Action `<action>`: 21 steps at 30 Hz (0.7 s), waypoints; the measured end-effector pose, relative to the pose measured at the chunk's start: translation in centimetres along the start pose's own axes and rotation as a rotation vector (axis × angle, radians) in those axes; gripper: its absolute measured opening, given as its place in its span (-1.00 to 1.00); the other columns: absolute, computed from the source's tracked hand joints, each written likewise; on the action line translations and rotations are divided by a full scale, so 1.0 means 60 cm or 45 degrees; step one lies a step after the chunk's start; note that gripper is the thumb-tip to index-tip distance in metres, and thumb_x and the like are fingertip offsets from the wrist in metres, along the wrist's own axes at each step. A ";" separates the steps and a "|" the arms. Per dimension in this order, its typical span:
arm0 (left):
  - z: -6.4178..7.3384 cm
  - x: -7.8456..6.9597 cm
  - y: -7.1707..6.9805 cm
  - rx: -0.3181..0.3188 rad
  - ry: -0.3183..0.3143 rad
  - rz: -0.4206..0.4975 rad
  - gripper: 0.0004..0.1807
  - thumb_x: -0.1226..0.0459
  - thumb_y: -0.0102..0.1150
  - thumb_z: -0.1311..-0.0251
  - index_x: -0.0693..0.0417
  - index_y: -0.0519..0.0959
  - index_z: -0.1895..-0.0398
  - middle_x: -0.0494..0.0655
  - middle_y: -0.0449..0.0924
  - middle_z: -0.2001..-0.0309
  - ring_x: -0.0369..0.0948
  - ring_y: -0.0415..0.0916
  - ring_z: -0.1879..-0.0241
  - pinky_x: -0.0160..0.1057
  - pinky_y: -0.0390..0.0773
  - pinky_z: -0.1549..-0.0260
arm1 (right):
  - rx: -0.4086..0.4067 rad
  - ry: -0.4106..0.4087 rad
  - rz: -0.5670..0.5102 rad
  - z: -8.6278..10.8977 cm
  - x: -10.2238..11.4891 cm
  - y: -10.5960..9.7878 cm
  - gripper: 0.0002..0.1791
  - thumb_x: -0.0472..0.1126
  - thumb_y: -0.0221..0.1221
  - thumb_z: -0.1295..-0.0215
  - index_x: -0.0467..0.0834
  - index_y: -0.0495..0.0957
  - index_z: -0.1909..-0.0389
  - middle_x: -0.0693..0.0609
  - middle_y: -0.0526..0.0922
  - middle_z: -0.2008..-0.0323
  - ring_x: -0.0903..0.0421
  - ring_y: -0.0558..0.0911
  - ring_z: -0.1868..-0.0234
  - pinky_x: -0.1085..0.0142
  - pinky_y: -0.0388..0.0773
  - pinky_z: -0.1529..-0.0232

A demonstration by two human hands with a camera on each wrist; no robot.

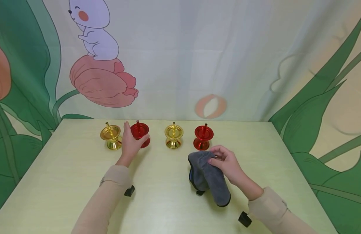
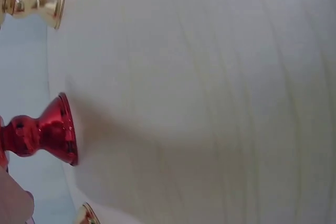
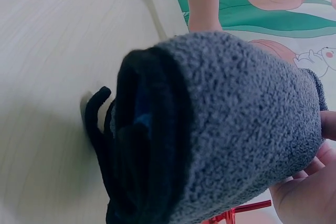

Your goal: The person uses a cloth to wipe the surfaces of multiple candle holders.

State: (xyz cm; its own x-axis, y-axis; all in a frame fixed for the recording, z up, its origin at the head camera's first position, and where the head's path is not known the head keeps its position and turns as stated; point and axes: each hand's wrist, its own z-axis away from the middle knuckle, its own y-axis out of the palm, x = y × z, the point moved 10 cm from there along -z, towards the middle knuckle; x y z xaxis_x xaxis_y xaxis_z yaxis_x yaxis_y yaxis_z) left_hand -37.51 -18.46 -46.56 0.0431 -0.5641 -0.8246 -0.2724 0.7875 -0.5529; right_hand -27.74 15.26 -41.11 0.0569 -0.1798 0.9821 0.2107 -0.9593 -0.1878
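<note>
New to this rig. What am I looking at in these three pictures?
No robot here: a person is working barehanded at a pale table. The wide picture comes from a camera worn on the head, looking forward and down. The two close-ups come from a camera on each wrist, so things appear sideways there.

In a row stand, left to right, the left gold candle holder, left red candle holder, right gold candle holder and right red candle holder. The left hand is at the left red candle holder; whether it grips is unclear. The right hand holds a grey fleecy cloth with black edging.
</note>
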 end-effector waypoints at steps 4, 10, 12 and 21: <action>-0.002 0.017 0.005 0.045 -0.036 -0.009 0.09 -0.02 0.21 0.04 0.14 -0.29 -0.37 0.09 -0.26 -0.40 0.05 -0.16 -0.35 0.08 0.19 -0.17 | 0.002 0.009 -0.006 0.000 -0.005 0.003 -0.71 -0.49 0.09 -0.04 -0.39 0.36 0.16 0.31 0.57 0.42 0.27 0.54 0.39 0.45 0.50 0.29; -0.007 0.022 0.006 0.032 -0.022 -0.033 -0.02 0.00 0.20 0.02 0.14 -0.11 -0.36 0.09 -0.09 -0.37 0.05 -0.05 -0.32 0.08 0.26 -0.12 | 0.011 0.005 -0.001 0.000 -0.006 0.007 -0.71 -0.48 0.09 -0.04 -0.39 0.36 0.16 0.31 0.58 0.42 0.27 0.54 0.39 0.45 0.50 0.29; -0.009 0.020 0.004 0.009 -0.004 -0.049 -0.07 0.01 0.21 0.03 0.16 -0.01 -0.34 0.10 0.01 -0.34 0.05 0.03 -0.29 0.07 0.31 -0.09 | 0.014 0.008 -0.004 0.000 -0.006 0.008 -0.71 -0.49 0.09 -0.04 -0.39 0.35 0.16 0.31 0.58 0.42 0.27 0.54 0.39 0.45 0.50 0.29; 0.002 0.018 0.000 -0.031 -0.015 -0.021 -0.08 -0.01 0.28 0.12 0.16 0.11 -0.30 0.10 0.20 -0.26 0.03 0.19 -0.22 0.02 0.39 -0.03 | 0.014 0.006 0.006 0.000 -0.003 0.008 -0.70 -0.48 0.09 -0.04 -0.41 0.35 0.16 0.27 0.58 0.41 0.27 0.53 0.39 0.45 0.50 0.30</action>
State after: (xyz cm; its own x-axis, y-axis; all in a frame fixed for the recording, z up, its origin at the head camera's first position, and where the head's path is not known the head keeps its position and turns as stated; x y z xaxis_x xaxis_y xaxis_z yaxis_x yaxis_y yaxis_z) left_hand -37.37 -19.04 -47.45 0.0590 -0.5738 -0.8168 -0.2949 0.7717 -0.5634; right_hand -27.64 14.82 -41.38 0.0536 -0.1851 0.9813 0.2214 -0.9560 -0.1924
